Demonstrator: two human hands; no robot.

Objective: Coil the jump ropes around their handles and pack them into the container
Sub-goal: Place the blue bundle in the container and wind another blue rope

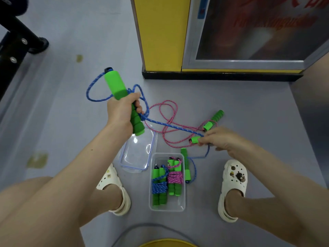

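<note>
My left hand (pixel 122 111) grips a green foam handle (pixel 124 102) of the blue jump rope (pixel 170 125), held up above the floor. A loop of that rope hangs off the handle's top end. My right hand (pixel 222 141) pinches the blue rope down near the floor. The rope's second green handle (pixel 186 164) lies beside the clear container (pixel 167 207). Inside the container lie two coiled ropes: a blue one (pixel 159 187) and a pink one (pixel 174 178). A loose pink rope (pixel 167 122) with green handles (pixel 213 120) lies on the floor.
The container's clear lid (pixel 138 154) lies on the grey floor to its left. My feet in white clogs (pixel 233 182) stand on either side. A yellow pillar (pixel 160 32) and a framed panel rise behind. Black equipment legs (pixel 21 41) stand at far left.
</note>
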